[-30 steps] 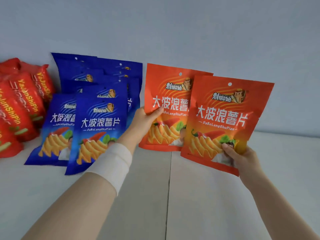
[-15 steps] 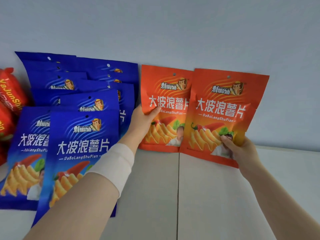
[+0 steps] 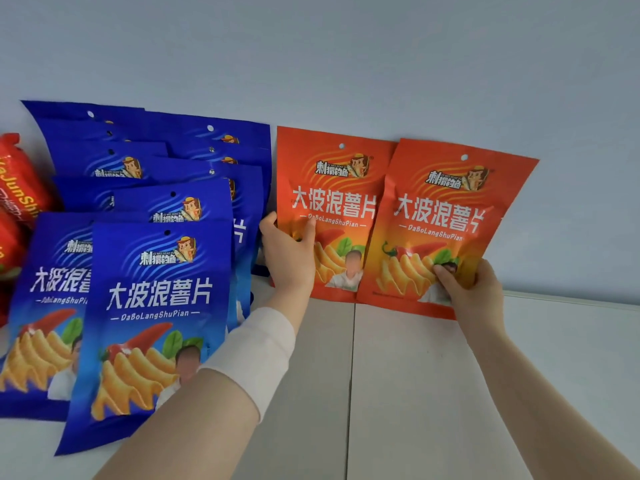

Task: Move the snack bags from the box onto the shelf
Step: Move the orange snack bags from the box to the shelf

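We pinch one orange bag (image 3: 332, 216) per hand (image 3: 291, 261), other hand (image 3: 474, 292), and should seat both upright right of the blue bags (image 3: 156, 306).

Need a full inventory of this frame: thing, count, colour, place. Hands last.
orange snack bags: two, orange, standing against the wall right of centre, the right one overlapping the left one's edge.
blue snack bags: a stacked group, exact count unclear, blue, left of the orange pair.
red snack bags: at least two, red, far left, cut off by the frame.
shelf: one, white, surface under all the bags, with a seam down the middle.
wall: pale grey-blue, behind the bags.
wrist band: one, white, on the left forearm.
left hand: gripping the left orange bag.
right hand: gripping the right orange bag's lower corner.
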Demonstrator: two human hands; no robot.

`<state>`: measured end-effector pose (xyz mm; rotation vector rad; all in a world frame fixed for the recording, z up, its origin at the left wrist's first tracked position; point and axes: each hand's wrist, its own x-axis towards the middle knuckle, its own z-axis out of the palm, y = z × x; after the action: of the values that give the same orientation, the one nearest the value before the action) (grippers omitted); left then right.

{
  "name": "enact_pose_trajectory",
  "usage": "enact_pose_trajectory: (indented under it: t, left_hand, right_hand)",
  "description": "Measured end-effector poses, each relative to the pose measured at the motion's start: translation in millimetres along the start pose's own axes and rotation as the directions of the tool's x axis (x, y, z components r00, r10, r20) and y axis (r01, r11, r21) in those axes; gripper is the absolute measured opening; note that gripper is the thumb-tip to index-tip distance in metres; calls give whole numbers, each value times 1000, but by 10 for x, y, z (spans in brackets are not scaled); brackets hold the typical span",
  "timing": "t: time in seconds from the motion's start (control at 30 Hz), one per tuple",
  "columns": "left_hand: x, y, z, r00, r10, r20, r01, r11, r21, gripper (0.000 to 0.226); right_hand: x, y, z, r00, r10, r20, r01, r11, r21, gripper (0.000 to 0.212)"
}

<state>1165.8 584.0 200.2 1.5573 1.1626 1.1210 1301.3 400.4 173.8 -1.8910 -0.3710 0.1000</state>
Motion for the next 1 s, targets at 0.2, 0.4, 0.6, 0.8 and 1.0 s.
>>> enact_pose_trajectory:
  t: [0.2, 0.4, 0.6, 0.8, 1.0]
  left_hand:
    - [-248, -94, 54, 988, 133, -78, -116, 974, 192, 75]
    - [-562, -106, -87, 914, 404, 28, -385, 844, 372, 57]
    - [-970, 41, -847, 700, 453, 552, -703, 299, 646, 33]
    - [-1883, 41, -1984, 749, 245, 616, -628, -34, 777, 30]
    - [-2800, -141, -3450, 843, 120, 525, -525, -35, 850, 29]
  right_hand:
    - [-7, 44, 46, 996, -69, -65, 64, 995, -79, 55]
    - [-280, 21, -58, 965, -191, -178, 111, 916, -385, 70]
    - [-1043, -122, -263, 896, -322, 306, 440, 549, -711, 51]
    - [-2306, -305, -414, 672, -378, 637, 739, 291, -607, 50]
    - [-3697, -463, -379, 539, -375, 754, 842, 281, -461, 48]
